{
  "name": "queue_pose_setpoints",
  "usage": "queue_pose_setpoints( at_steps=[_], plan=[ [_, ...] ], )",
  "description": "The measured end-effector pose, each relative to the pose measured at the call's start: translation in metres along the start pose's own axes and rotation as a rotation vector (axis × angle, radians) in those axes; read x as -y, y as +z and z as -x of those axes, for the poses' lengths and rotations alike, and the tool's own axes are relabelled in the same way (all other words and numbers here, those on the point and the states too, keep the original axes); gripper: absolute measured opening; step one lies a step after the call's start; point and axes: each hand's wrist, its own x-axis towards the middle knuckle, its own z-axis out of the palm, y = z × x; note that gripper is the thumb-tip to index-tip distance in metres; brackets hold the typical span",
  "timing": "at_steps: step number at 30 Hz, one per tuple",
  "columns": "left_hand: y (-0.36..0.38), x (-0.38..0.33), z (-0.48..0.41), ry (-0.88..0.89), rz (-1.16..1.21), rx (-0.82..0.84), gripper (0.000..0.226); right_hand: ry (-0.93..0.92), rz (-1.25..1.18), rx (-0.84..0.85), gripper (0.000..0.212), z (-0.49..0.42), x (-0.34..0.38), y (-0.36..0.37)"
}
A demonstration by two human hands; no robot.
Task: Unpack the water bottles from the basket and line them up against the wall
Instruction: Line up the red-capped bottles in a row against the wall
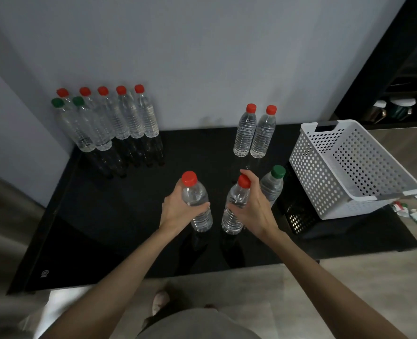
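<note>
My left hand (178,209) grips a clear red-capped water bottle (197,206) around its upper body, upright on the black glossy table (104,228). My right hand (254,206) grips a second red-capped bottle (234,211) near its neck. A green-capped bottle (273,184) stands just right of my right hand. Two red-capped bottles (254,133) stand together farther back. Several bottles (109,118), with red and green caps, stand in the far left corner against the wall. The white perforated basket (324,167) sits at the right, and I see nothing inside it.
The grey wall (202,57) runs behind the table. A dark shelf unit (398,94) with cups stands at the far right. Small tubes and wrappers (408,211) lie on the wooden surface right of the basket. Wooden floor shows below the table's front edge.
</note>
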Motion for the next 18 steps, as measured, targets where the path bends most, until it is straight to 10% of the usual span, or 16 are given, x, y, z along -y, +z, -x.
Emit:
queue_pose_setpoints(
  at_steps=[18],
  plan=[
    [-0.118,0.006,-0.129,0.059,0.058,-0.195,0.065,-0.085,-0.070,0.035,0.092,-0.157,0.072,0.063]
  ],
)
